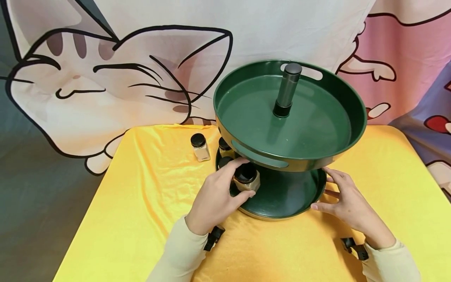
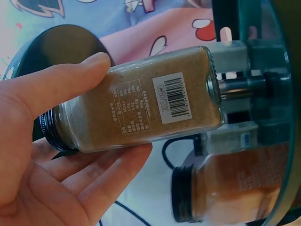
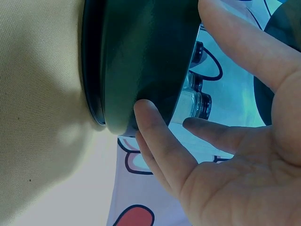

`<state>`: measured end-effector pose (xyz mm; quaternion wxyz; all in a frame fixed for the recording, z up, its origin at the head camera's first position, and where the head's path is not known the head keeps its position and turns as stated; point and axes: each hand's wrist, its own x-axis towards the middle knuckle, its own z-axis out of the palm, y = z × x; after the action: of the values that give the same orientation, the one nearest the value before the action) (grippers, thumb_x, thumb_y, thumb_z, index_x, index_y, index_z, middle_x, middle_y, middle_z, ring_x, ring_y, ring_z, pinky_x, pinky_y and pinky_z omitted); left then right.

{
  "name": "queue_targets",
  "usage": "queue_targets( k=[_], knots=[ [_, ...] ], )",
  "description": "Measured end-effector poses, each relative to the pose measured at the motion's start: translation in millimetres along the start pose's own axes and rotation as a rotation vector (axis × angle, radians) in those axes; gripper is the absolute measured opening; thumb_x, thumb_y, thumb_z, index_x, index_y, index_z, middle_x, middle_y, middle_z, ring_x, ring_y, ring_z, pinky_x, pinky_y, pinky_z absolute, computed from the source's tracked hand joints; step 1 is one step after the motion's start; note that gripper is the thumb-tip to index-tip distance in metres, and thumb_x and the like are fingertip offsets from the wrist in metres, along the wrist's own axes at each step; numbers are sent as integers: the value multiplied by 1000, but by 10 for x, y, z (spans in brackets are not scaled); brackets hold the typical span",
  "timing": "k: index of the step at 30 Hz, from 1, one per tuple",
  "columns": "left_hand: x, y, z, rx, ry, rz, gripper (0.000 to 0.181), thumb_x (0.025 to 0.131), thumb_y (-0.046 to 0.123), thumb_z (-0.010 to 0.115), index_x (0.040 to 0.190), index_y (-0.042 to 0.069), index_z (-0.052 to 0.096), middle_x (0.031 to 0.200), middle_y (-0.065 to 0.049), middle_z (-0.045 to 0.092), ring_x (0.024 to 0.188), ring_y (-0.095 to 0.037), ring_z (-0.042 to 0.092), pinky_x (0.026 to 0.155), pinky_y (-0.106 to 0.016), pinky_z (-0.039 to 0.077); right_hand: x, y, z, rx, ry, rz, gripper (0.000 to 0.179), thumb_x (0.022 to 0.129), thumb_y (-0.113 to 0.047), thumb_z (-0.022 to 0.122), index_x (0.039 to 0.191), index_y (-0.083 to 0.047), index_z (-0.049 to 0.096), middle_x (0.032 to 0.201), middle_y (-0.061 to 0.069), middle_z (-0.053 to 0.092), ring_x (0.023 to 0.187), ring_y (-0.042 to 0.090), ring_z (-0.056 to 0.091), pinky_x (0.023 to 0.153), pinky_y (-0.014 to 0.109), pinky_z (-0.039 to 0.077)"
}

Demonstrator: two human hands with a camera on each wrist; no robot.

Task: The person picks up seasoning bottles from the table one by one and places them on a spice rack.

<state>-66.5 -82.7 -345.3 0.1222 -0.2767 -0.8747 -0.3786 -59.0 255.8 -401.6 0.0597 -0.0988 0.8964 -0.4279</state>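
My left hand (image 1: 220, 196) holds a glass spice jar (image 1: 247, 178) between thumb and fingers, over the left side of the lower green tray (image 1: 282, 196). In the left wrist view this jar (image 2: 146, 99) has a black lid, brown powder inside and a barcode label. My right hand (image 1: 349, 196) is at the right edge of the lower tray, its fingers spread. In the right wrist view a fingertip (image 3: 146, 110) touches the tray's outer wall (image 3: 136, 66). Two more black-lidded jars, one of them a yellowish jar (image 1: 225, 147), stand at the lower tray's left, partly hidden.
Above both hands sits the upper round green tray (image 1: 317, 129), with a central post (image 1: 289, 90) and handle slots. Another spice jar (image 1: 201, 149) stands on the yellow cloth (image 1: 158, 176) left of the rack. A cartoon-print curtain (image 1: 141, 98) hangs behind the table.
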Motion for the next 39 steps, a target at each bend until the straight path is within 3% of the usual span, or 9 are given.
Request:
queue_targets(
  k=[12, 18, 39],
  knots=[
    [3, -41, 230, 90, -47, 3, 68, 78, 17, 89, 136, 8, 54, 133, -8, 62, 114, -22, 64, 90, -37, 55, 0, 2, -7, -16, -3, 0, 111, 73, -12, 91, 160, -6, 22, 142, 31, 28, 123, 49, 37, 89, 55, 47],
    [6, -74, 308, 87, -67, 5, 69, 78, 15, 89, 137, 9, 53, 132, -9, 62, 109, -22, 65, 86, -36, 56, -16, -2, -10, -14, 3, -5, 109, 73, -9, 91, 159, -5, 24, 142, 31, 28, 122, 48, 38, 89, 55, 47],
    [-15, -148, 392, 73, -110, -38, 71, 79, 16, 88, 139, 11, 51, 129, -9, 62, 106, -21, 64, 85, -37, 56, 3, 9, -6, -12, -1, -6, 110, 73, -10, 91, 160, -5, 23, 141, 30, 29, 121, 47, 38, 88, 54, 48]
  ],
)
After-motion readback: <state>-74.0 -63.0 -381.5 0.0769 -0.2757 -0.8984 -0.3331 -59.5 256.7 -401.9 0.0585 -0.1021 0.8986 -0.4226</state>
